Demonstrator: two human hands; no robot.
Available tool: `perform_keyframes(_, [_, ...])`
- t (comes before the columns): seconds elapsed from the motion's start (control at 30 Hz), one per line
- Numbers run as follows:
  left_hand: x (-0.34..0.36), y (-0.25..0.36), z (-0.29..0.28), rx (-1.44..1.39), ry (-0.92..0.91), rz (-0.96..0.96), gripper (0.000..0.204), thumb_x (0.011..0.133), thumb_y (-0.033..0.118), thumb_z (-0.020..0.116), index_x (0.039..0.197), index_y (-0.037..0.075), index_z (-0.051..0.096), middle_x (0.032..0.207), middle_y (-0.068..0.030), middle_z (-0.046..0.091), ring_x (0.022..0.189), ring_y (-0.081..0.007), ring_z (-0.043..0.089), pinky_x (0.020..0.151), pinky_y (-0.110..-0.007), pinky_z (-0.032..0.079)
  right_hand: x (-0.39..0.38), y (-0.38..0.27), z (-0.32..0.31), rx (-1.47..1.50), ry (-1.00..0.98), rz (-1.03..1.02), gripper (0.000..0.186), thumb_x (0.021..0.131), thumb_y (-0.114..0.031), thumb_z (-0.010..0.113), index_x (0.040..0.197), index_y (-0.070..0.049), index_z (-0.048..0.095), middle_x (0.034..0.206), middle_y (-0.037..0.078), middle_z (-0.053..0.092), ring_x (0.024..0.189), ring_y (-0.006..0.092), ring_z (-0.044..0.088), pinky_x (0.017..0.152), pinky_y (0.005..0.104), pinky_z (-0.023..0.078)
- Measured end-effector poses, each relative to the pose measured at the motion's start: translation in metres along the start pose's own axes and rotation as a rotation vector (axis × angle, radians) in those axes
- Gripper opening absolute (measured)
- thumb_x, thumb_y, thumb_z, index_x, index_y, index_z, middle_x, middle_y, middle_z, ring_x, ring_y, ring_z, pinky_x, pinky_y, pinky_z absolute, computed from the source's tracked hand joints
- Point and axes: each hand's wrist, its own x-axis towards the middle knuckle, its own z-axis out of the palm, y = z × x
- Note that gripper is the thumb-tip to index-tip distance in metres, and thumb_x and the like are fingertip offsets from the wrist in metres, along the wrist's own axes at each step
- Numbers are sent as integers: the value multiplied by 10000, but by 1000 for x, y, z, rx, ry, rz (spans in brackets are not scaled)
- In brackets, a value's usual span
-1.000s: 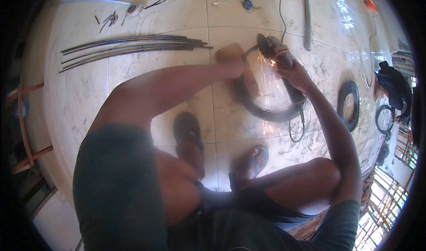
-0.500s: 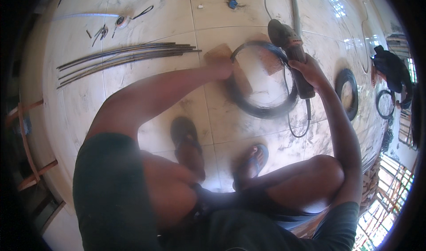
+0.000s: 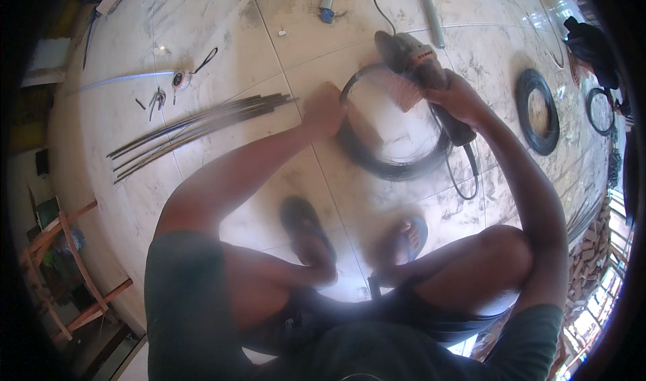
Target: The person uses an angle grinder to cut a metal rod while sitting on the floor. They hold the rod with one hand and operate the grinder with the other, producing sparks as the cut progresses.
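A coil of thin dark wire (image 3: 388, 169) lies ahead of my feet, over reddish-brown blocks (image 3: 406, 97). My left hand (image 3: 324, 114) is closed at the coil's left edge, its fingers partly blurred. An angle grinder (image 3: 422, 64) is gripped by its body in my right hand (image 3: 459, 99). The grinder's round disc end points far left, above the coil's far edge. I cannot tell whether the disc touches the wire. From the grinder's back end a dark cord (image 3: 473, 162) loops down beside the coil.
Several dark rods (image 3: 202, 128) lie on the tiled floor (image 3: 222, 51) at left. Beyond them are a tape measure (image 3: 180, 79) and small metal pieces (image 3: 157, 100). A pale pipe (image 3: 428, 11) lies far ahead. Another wire coil (image 3: 537, 112) and a wooden frame (image 3: 74, 273) flank me.
The view has turned slightly, so floor items appear shifted. The grinder has moved left over the coil and tilted more. Both hands keep their grip.
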Motion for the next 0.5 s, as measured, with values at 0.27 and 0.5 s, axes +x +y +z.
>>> perform_keyframes(0.27, [3, -9, -18, -61, -139, 66, 407, 946, 310, 702, 1228, 39, 591, 1180, -197, 641, 1141, -408, 634, 973, -523, 497, -2, -11, 26, -45, -53, 52, 553, 854, -261, 795, 1268, 47, 597, 1032, 134, 692, 907, 196, 670, 796, 350, 545])
perform_keyframes(0.5, [-1, -10, 16, -2, 133, 179, 261, 968, 270, 635, 1084, 52, 719, 1015, -181, 731, 962, -379, 712, 831, -508, 553, 4, -10, 40, -71, -57, 23, 542, 867, -258, 795, 1278, 35, 599, 987, 112, 693, 867, 178, 662, 783, 336, 545])
